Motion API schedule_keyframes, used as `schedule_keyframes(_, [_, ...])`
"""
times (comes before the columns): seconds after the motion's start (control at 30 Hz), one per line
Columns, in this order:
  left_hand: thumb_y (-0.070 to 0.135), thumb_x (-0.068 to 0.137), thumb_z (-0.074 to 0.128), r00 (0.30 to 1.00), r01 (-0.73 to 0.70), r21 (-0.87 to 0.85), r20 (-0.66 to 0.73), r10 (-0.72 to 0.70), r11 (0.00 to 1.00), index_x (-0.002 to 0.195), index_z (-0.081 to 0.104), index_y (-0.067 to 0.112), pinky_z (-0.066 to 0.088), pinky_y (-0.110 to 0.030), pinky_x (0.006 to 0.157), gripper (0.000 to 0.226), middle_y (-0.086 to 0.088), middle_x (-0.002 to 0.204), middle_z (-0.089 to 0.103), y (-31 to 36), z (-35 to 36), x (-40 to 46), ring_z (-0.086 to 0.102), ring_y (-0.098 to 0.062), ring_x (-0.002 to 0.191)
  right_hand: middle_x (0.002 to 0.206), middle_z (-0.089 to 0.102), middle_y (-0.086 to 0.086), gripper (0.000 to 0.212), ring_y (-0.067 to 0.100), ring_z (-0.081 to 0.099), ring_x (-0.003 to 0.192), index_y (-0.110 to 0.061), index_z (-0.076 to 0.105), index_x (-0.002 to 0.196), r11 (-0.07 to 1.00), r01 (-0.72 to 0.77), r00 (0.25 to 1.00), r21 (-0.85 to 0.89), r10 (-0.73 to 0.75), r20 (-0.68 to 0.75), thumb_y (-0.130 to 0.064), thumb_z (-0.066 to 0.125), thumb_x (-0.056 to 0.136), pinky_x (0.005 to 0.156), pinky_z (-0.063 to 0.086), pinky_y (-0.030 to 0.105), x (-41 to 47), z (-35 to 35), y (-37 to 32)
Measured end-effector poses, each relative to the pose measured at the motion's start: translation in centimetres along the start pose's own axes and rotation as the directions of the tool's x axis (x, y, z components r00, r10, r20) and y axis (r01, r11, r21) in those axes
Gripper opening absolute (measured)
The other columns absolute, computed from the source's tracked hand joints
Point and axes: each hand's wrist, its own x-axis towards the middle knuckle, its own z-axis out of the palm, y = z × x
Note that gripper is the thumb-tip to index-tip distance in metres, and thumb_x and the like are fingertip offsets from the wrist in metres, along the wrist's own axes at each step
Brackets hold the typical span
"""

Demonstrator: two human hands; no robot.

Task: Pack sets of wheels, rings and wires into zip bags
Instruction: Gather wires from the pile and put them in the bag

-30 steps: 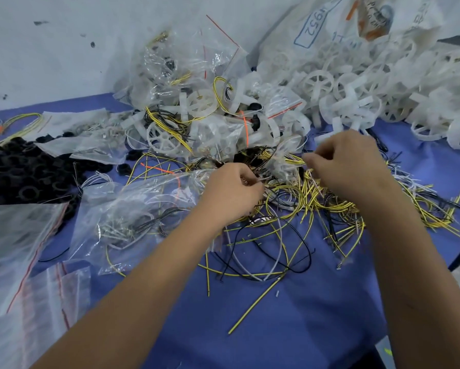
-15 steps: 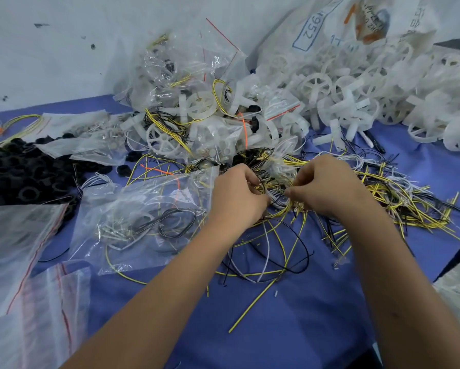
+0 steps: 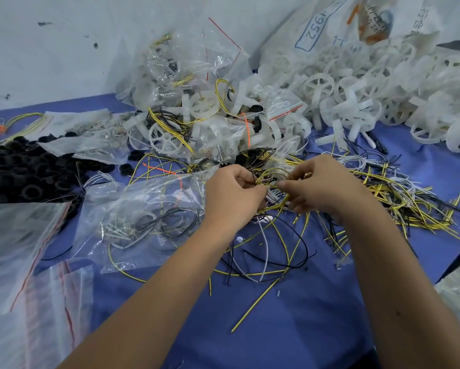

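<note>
Small coil of wires, yellow-striped with white strands under it, held up at the middle of the blue table, just in front of the heap of packed zip bags. Long tails trail down from it onto the cloth towards the person.

Step in hand, as I read it: gathering one set of wires into a loop tidy enough to go into a bag. To do that well, keep the loop pinched at one spot and wind the loose tails round with the other hand; draw them free of the tangle of loose wires to the right before lifting, or extra strands will ride along. Loop should end up narrower than the bag mouth.

Left hand: fingers curled, tips pinching the near-left side of the coil. Right hand: fingers curled over the coil's right side, thumb pointing left along it. Hands close together, almost knuckle to knuckle, both forearms reaching in from the near edge.

Outward: part-filled clear bag lying flat just left of the left hand. Black rings piled far left. White wheels heaped at back right. Empty bags stacked near left.
</note>
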Motion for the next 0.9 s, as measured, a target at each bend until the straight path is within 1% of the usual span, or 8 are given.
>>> schedule_keyframes(0.17, [-0.003, 0.078, 0.07, 0.996, 0.064, -0.039, 0.058, -0.062, 0.997, 0.079, 0.066, 0.009, 0.064, -0.051, 0.069, 0.013, -0.007, 0.067, 0.071, -0.2, 0.1, 0.1, 0.075, -0.027, 0.059, 0.07, 0.073, 0.016, 0.013, 0.03, 0.074, 0.062, -0.006, 0.069, 0.088, 0.999, 0.05, 0.997, -0.011, -0.051, -0.057, -0.007, 0.081, 0.084, 0.067, 0.064, 0.046, -0.1, 0.1, 0.2])
schedule_keyframes(0.3, [-0.006, 0.079, 0.069, 0.995, 0.059, -0.014, 0.079, -0.058, 0.998, 0.077, 0.067, 0.008, 0.064, -0.053, 0.068, 0.014, -0.007, 0.066, 0.073, -0.1, 0.1, 0.1, 0.074, -0.026, 0.058, 0.078, 0.073, 0.016, 0.041, 0.027, 0.07, 0.061, -0.008, 0.057, 0.11, 0.993, 0.045, 0.985, 0.105, -0.027, -0.168, 0.0, 0.082, 0.078, 0.071, 0.062, 0.047, 0.0, 0.2, 0.6])
schedule_keyframes(0.4, [-0.007, 0.08, 0.071, 0.996, 0.067, -0.02, 0.061, -0.066, 0.998, 0.075, 0.065, 0.009, 0.064, -0.042, 0.062, 0.018, 0.004, 0.055, 0.065, -0.1, 0.1, 0.1, 0.073, -0.024, 0.054, 0.072, 0.07, 0.015, 0.047, 0.016, 0.063, 0.049, 0.001, 0.055, 0.117, 0.931, -0.052, 0.988, 0.361, 0.1, -0.116, 0.0, 0.083, 0.079, 0.053, 0.058, 0.028, 0.2, 0.3, 0.8])
schedule_keyframes(0.47, [-0.008, 0.079, 0.071, 0.998, 0.052, -0.02, 0.041, -0.051, 0.998, 0.075, 0.063, 0.01, 0.064, -0.041, 0.063, 0.019, 0.009, 0.051, 0.061, 0.0, 0.2, 0.1, 0.071, -0.021, 0.052, 0.071, 0.069, 0.013, 0.045, 0.011, 0.061, 0.048, 0.007, 0.06, 0.114, 0.883, -0.103, 0.989, 0.458, 0.139, -0.046, -0.004, 0.085, 0.078, 0.047, 0.053, 0.02, 0.4, 0.4, 1.1])
schedule_keyframes(0.57, [-0.007, 0.079, 0.069, 1.0, 0.011, -0.028, 0.015, -0.011, 1.0, 0.074, 0.063, 0.011, 0.065, -0.04, 0.065, 0.02, 0.011, 0.049, 0.06, 0.1, 0.3, -0.2, 0.069, -0.014, 0.051, 0.072, 0.07, 0.013, 0.045, 0.012, 0.062, 0.05, 0.007, 0.062, 0.111, 0.867, -0.127, 0.987, 0.482, 0.16, -0.027, -0.005, 0.087, 0.075, 0.047, 0.053, 0.018, 0.4, 0.4, 1.4])
schedule_keyframes(0.7, [-0.008, 0.08, 0.067, 1.0, 0.012, -0.042, 0.01, -0.012, 0.999, 0.08, 0.064, 0.006, 0.065, -0.04, 0.066, 0.015, 0.008, 0.053, 0.062, 0.1, 0.3, -0.4, 0.071, -0.015, 0.054, 0.073, 0.075, 0.016, 0.054, 0.014, 0.061, 0.05, 0.001, 0.048, 0.12, 0.857, -0.106, 0.988, 0.504, 0.149, -0.045, 0.001, 0.083, 0.079, 0.045, 0.05, 0.02, 0.2, 0.7, 1.4])
schedule_keyframes(0.83, [-0.011, 0.081, 0.067, 0.998, 0.052, -0.053, 0.028, -0.051, 0.997, 0.079, 0.065, 0.001, 0.061, -0.031, 0.056, 0.013, -0.005, 0.062, 0.065, 0.3, 0.1, -0.4, 0.072, -0.02, 0.055, 0.073, 0.076, 0.013, 0.044, 0.011, 0.061, 0.048, 0.004, 0.051, 0.116, 0.842, -0.01, 0.99, 0.54, 0.083, -0.112, 0.0, 0.08, 0.083, 0.045, 0.049, 0.017, -0.6, -0.2, 1.1])
schedule_keyframes(0.9, [-0.008, 0.079, 0.069, 0.999, 0.037, -0.001, 0.03, -0.037, 0.999, 0.077, 0.066, 0.002, 0.063, -0.04, 0.06, 0.011, -0.011, 0.065, 0.069, 0.2, 0.1, -0.3, 0.074, -0.028, 0.061, 0.073, 0.076, 0.012, 0.033, 0.01, 0.062, 0.049, 0.007, 0.059, 0.109, 0.873, 0.047, 0.986, 0.486, 0.038, -0.165, 0.0, 0.079, 0.084, 0.047, 0.05, 0.016, -1.0, -1.5, 0.9])
